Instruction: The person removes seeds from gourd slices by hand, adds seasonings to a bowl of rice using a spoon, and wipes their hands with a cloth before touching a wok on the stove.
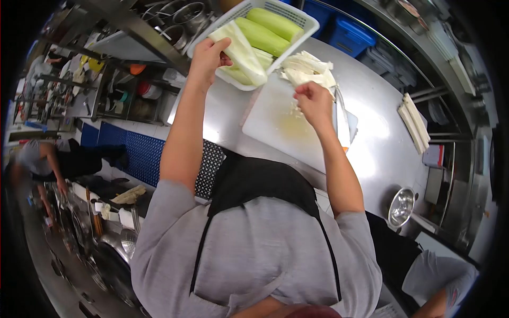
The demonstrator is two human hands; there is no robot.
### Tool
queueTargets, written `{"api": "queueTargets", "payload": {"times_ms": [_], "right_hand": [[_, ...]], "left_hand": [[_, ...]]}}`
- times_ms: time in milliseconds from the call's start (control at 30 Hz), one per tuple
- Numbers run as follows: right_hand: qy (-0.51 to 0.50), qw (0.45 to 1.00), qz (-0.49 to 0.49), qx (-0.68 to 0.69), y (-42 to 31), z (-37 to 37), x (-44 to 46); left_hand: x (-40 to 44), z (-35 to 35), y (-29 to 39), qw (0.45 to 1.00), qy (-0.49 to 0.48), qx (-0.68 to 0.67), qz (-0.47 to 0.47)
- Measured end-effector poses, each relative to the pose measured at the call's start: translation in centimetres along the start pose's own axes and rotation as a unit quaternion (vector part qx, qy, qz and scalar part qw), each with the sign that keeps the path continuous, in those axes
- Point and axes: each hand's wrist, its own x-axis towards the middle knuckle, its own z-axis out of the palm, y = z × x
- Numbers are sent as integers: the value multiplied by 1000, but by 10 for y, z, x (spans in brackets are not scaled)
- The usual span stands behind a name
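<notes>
Gripping a pale gourd piece (245, 53) near its upper end, the left hand (207, 57) stands at the left side of a white basket (293, 16); the fingers are clamped on the piece, with the thumb laid across its face. The piece slants across the basket, its lower end reaching the near rim; whether it rests on the contents cannot be told. Two green gourds (266, 35) lie side by side at the basket's far side, with further pale green pieces partly hidden beneath the held one. The right hand (314, 103) is poised above the right part of a white board (265, 114), its fingers drawn together at the tips; whether a scrap is pinched between them cannot be told. Just beyond this hand lies a heap of whitish scraps (309, 64), overlapping the board's far edge, with small crumbs and a yellowish wet patch on the surface nearer the body. A knife (342, 123) lies along the board's right side, partly hidden by the right wrist. Basket and board occupy the steel worktop (379, 100), which also carries a shiny bowl (401, 208) well apart, to the right. A blue box (352, 36) stands beyond the worktop.
</notes>
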Motion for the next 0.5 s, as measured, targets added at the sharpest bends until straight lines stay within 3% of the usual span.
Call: {"api": "queueTargets", "payload": {"times_ms": [33,133,233,433,467,500], "right_hand": [[10,998,-50,-47,2,-1,-5],[-14,989,-15,-144,-13,-16,-27],[2,988,-65,-137,-1,-17,-39],[6,979,-96,-177,-2,-14,-48],[-1,979,-80,-188,0,-18,-49],[36,969,-148,-193,5,-19,-48]], "left_hand": [[6,-9,-5,1000,1,1,-17],[15,-24,-6,998,1,9,-61],[25,-36,-8,994,-11,66,-87],[51,-60,-25,970,97,221,-32],[54,-69,-25,889,164,426,38],[60,-70,-29,763,210,601,112]]}}
